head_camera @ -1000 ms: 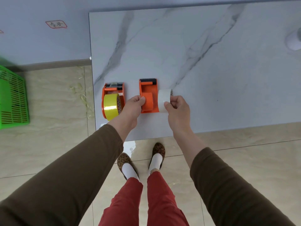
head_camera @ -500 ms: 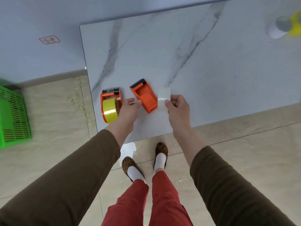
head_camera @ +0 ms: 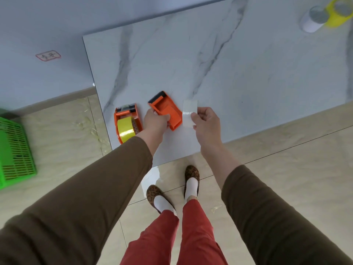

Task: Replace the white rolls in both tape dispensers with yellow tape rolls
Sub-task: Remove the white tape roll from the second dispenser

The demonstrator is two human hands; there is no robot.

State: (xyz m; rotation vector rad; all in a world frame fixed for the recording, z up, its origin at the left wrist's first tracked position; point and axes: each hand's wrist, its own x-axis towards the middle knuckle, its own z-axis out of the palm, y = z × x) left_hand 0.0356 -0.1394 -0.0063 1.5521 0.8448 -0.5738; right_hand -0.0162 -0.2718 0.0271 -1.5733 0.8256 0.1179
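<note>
Two orange tape dispensers lie near the front left corner of the marble table. The left dispenser carries a yellow tape roll. The right dispenser has no roll on it and lies turned at an angle, and my left hand grips its near end. My right hand pinches a white tape roll, held just to the right of that dispenser and clear of it. At the far right of the table lie another white roll and another yellow roll, touching each other.
A green plastic basket stands on the tiled floor at the left. The table's front edge runs just behind my hands, with my feet on the floor below it. A piece of white paper lies on the floor under the table corner.
The white roll came off the right dispenser and moved to the right in my right hand. My left hand turned the dispenser at an angle. The view shifted, bringing the far rolls into sight.
</note>
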